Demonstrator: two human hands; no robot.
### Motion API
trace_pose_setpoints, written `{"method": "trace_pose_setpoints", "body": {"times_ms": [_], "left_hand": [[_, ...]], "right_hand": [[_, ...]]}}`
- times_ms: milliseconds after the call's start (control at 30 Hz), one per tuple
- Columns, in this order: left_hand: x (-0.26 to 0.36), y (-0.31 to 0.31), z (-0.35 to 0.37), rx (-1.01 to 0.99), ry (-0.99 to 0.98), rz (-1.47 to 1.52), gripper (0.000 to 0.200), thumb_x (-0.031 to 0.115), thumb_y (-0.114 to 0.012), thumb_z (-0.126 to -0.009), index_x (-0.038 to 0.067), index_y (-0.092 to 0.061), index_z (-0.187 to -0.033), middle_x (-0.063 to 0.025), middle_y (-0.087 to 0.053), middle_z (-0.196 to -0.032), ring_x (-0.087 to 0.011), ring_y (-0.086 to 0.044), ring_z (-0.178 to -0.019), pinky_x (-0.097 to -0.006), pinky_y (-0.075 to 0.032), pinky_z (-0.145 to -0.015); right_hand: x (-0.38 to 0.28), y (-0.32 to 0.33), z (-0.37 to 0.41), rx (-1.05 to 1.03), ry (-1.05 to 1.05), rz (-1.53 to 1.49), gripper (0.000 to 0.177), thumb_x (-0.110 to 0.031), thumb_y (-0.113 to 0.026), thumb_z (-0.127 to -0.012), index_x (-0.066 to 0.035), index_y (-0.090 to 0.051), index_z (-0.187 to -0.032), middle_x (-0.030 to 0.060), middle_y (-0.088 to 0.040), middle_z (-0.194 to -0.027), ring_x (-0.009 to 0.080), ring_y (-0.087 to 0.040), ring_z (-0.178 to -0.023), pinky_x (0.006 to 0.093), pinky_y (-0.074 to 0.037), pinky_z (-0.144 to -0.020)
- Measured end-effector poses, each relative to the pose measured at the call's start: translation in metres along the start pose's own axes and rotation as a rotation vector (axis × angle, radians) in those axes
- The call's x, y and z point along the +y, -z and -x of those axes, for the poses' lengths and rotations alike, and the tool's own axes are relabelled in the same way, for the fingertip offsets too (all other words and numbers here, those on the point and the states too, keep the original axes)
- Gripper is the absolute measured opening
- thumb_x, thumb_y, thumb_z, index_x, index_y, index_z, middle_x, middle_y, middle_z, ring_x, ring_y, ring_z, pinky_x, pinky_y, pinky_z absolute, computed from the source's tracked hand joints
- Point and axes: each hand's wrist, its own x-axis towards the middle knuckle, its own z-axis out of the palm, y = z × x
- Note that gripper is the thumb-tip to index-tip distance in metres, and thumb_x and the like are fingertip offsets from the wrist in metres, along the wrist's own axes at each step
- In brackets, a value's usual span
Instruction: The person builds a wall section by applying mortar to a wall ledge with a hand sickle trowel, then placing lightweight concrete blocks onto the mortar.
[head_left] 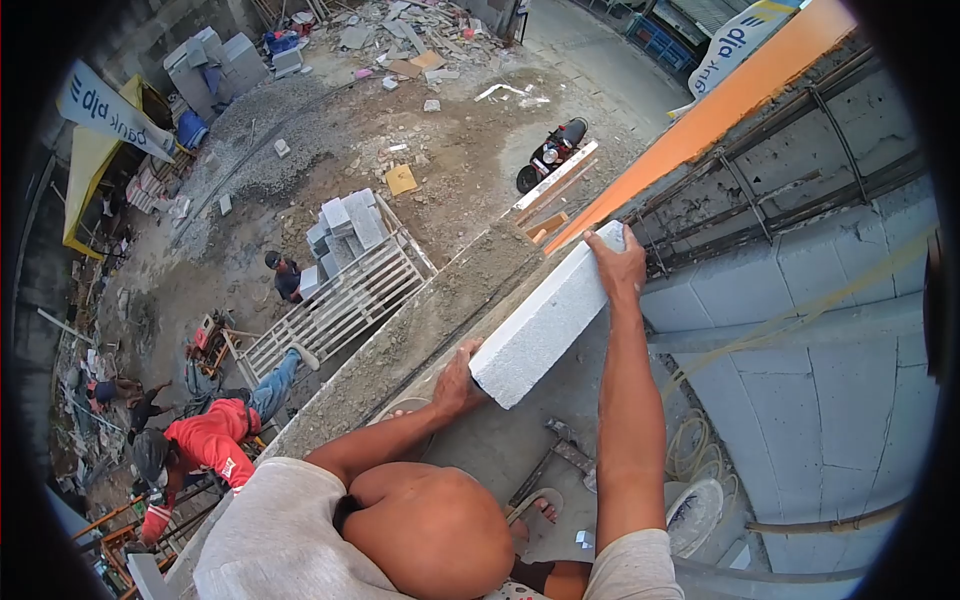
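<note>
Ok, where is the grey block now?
Centre of the head view: the grey block is held between the left hand at its near end and the right hand at its far end, left of the block wall.

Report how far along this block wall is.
Done: courses of grey blocks already stand in the wall. In hand: the left hand and right hand grip one block at its ends. Left: steel bars above the wall stay bare, and a stack of blocks sits down below.
</note>
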Motion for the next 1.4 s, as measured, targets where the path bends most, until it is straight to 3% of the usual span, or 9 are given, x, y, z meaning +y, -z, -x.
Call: {"method": "trace_pose_setpoints", "body": {"times_ms": [333, 500, 600, 800, 1067, 1400], "left_hand": [[0.001, 0.003, 0.0, -0.017, -0.002, -0.044, 0.091, 0.026, -0.09, -0.064, 0.006, -0.038, -0.136, -0.0222, -0.057, -0.129, -0.0396, -0.058, -0.117, -0.0445, -0.048, -0.097], [-0.001, 0.0, -0.001, 0.006, -0.011, -0.058, 0.089, 0.025, -0.09, -0.065, 0.005, -0.039, -0.135, -0.022, -0.058, -0.127, -0.0391, -0.059, -0.115, -0.0441, -0.049, -0.095], [-0.003, -0.001, -0.001, 0.024, -0.044, -0.058, 0.086, 0.025, -0.089, -0.065, 0.004, -0.041, -0.133, -0.0216, -0.059, -0.125, -0.0391, -0.06, -0.114, -0.0438, -0.05, -0.094], [-0.003, 0.001, -0.001, 0.068, -0.126, -0.106, 0.085, 0.023, -0.089, -0.065, 0.003, -0.042, -0.133, -0.0217, -0.06, -0.126, -0.0387, -0.061, -0.114, -0.0429, -0.05, -0.094], [-0.02, -0.005, -0.003, 0.106, -0.233, -0.124, 0.086, 0.023, -0.091, -0.062, 0.003, -0.044, -0.131, -0.0211, -0.06, -0.125, -0.0381, -0.061, -0.113, -0.0427, -0.05, -0.094], [-0.021, -0.006, -0.001, 0.069, -0.124, -0.136, 0.089, 0.023, -0.092, -0.059, 0.006, -0.043, -0.132, -0.0203, -0.06, -0.124, -0.0391, -0.062, -0.111, -0.0437, -0.05, -0.092]], "right_hand": [[-0.003, 0.0, 0.004, -0.009, -0.057, -0.061, 0.091, -0.052, -0.077, -0.072, 0.001, -0.049, -0.14, 0.0269, -0.05, -0.137, 0.0376, -0.051, -0.127, 0.0441, -0.044, -0.104], [-0.012, 0.001, 0.015, 0.145, -0.115, -0.023, 0.117, -0.053, -0.08, -0.071, 0.004, -0.018, -0.151, 0.0261, -0.04, -0.145, 0.038, -0.042, -0.134, 0.0464, -0.041, -0.108], [-0.024, 0.007, 0.024, 0.206, -0.092, -0.053, 0.12, -0.051, -0.08, -0.072, 0.006, -0.011, -0.152, 0.0271, -0.035, -0.149, 0.0381, -0.039, -0.137, 0.0445, -0.037, -0.112], [-0.014, 0.005, 0.012, 0.063, -0.112, -0.045, 0.118, -0.048, -0.079, -0.073, 0.005, -0.011, -0.153, 0.0282, -0.028, -0.154, 0.0373, -0.034, -0.142, 0.0408, -0.034, -0.114], [-0.015, 0.003, 0.009, 0.037, -0.109, -0.038, 0.115, -0.045, -0.079, -0.073, 0.005, -0.012, -0.153, 0.03, -0.033, -0.151, 0.039, -0.038, -0.139, 0.0419, -0.036, -0.113], [-0.011, 0.002, 0.008, 0.058, -0.094, -0.043, 0.118, -0.047, -0.079, -0.072, 0.006, -0.011, -0.152, 0.0312, -0.031, -0.152, 0.0399, -0.038, -0.139, 0.0423, -0.035, -0.113]]}}
